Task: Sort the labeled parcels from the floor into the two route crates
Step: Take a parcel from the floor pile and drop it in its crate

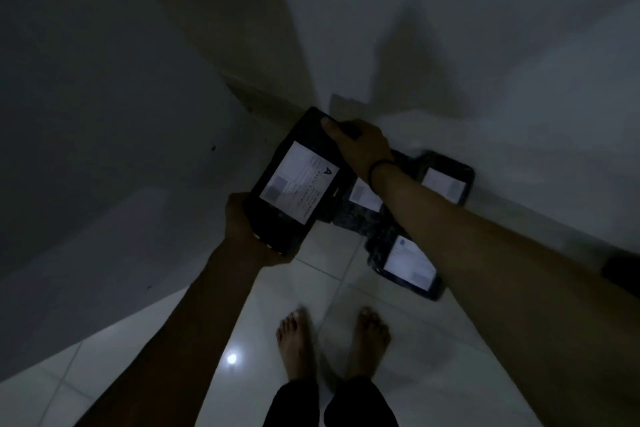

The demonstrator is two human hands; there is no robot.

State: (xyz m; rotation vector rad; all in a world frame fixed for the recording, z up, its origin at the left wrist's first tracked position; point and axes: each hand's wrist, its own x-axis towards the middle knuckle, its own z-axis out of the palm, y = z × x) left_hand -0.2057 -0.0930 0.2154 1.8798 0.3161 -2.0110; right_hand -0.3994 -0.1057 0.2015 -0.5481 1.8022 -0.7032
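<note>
Head camera showed a black parcel (pixel 298 180) labelled A held above the tiled floor (pixel 294 291): the left hand (pixel 242 229) gripped its near corner from beneath, and the right hand (pixel 360 146) clasped its far edge, thumb on top. Three more labelled parcels (pixel 408 263) lay on the floor just right of that parcel, beside the wall (pixel 485 45).

Both bare forearms (pixel 197 319) reach forward; the left hand (pixel 247 229) cups the near corner of a dark parcel (pixel 299 180) from beneath; the right hand (pixel 360 146) grips its far edge, thumb on top, a dark band (pixel 379 168) round that wrist. Two bare feet (pixel 298 343) stand side by side, slightly apart.
</note>
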